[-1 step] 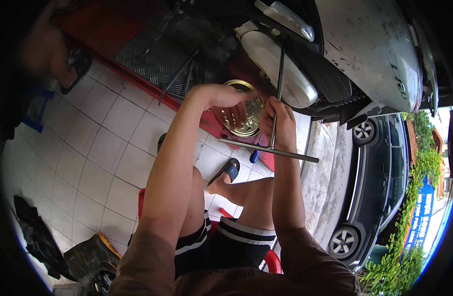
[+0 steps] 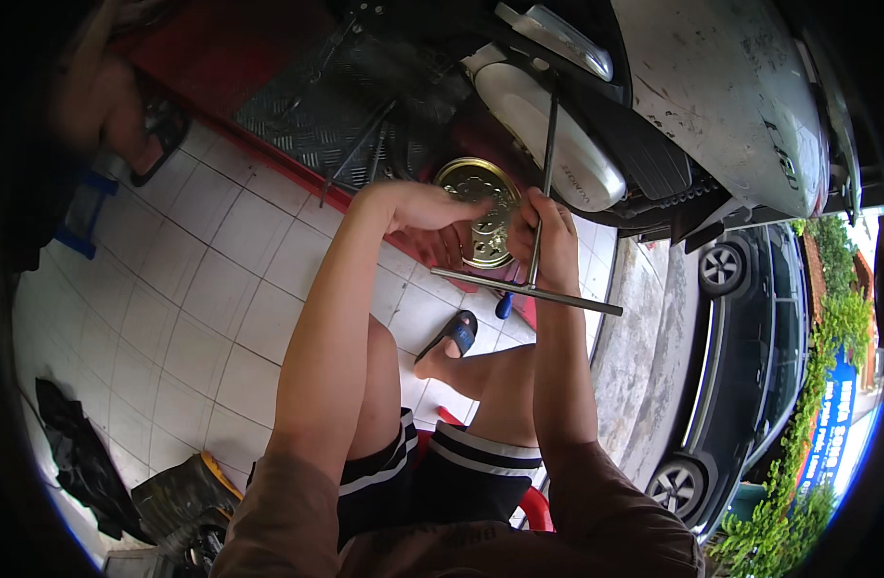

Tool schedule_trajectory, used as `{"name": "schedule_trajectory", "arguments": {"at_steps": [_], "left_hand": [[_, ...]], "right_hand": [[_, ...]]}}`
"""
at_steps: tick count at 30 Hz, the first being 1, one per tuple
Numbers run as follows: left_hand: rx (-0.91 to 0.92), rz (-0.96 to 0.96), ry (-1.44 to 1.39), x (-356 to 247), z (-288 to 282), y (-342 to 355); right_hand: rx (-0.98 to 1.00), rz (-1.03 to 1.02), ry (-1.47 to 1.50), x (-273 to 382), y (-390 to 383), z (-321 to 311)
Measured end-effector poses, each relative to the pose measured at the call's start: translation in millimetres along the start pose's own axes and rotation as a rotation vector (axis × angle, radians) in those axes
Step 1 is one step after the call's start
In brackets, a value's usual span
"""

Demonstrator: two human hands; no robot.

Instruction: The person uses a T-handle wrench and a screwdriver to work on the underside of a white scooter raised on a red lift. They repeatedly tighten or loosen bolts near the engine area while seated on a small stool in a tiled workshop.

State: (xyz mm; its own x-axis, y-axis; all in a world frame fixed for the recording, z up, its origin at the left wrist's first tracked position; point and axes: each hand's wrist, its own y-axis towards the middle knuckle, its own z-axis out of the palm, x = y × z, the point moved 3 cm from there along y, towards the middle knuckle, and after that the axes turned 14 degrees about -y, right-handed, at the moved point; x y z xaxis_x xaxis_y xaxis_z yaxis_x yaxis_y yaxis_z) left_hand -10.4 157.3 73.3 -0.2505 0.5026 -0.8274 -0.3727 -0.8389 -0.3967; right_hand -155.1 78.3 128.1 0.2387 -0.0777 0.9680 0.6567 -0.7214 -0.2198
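My right hand (image 2: 554,241) is wrapped round the shaft of a long T-handle wrench (image 2: 577,302). Its crossbar lies toward me, and the shaft runs away beside the motorbike's pale side cover (image 2: 548,135); I cannot tell whether the far tip touches the bike. My left hand (image 2: 430,214), slightly blurred, hovers at the left side of a round gold-coloured tin (image 2: 500,175) with shiny small metal pieces in it. Its thumb stretches over the tin, apart from the drooping fingers, and nothing shows in its grasp. A blue-handled tool (image 2: 504,306) sits below the crossbar.
The motorbike (image 2: 721,87) stands on a red platform with a dark tread plate (image 2: 288,116), where several metal tools lie. Another person's hand (image 2: 124,120) is at the upper left. A blue stool (image 2: 88,217) and black boots (image 2: 182,501) are on the tiles; a dark car (image 2: 750,356) is outside.
The whole scene has shifted slightly in view. My left hand has moved a little left and down relative to the tin, uncovering more of it. The right hand keeps its grip on the wrench.
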Motion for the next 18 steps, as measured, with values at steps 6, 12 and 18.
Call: {"name": "schedule_trajectory", "arguments": {"at_steps": [6,12,18], "left_hand": [[-0.165,0.363,-0.221,26,29,-79],[-0.709,0.593,-0.128,-28,80,-120],[-0.909,0.887,0.146,-37,141,-79]], "right_hand": [[0.128,-0.106,0.241,-7,8,15],[0.606,-0.136,0.316,-13,-6,8],[0.736,-0.364,0.402,-32,-3,21]]}}
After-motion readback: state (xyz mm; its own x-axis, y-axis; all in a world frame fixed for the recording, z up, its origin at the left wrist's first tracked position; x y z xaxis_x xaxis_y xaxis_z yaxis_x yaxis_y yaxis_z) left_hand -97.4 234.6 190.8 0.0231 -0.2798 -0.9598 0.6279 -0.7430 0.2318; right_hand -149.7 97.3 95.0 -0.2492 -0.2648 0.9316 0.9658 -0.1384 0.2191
